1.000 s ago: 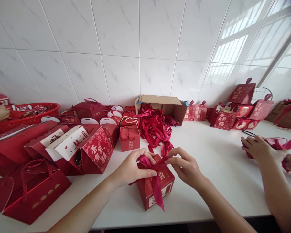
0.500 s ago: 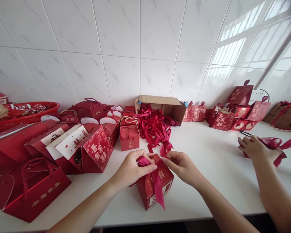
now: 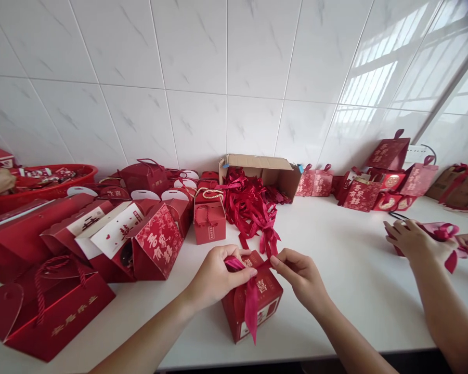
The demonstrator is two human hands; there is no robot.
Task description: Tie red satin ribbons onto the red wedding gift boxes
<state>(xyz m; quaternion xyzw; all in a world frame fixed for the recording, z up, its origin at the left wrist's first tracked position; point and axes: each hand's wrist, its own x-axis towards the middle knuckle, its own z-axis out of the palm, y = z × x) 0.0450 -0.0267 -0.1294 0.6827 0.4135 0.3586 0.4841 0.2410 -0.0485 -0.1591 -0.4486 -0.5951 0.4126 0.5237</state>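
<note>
At the frame's lower centre, the person's left hand and right hand pinch pink ribbon between their fingers over a red box on the desk.

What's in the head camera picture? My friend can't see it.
The left hand and right hand pinch pink ribbon on a red box. Behind, ribbons spill from a cardboard box among more red boxes; a co-worker's hands show at right.

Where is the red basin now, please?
In the head view, the red basin is far left, near the tiled wall, behind red gift boxes.
</note>
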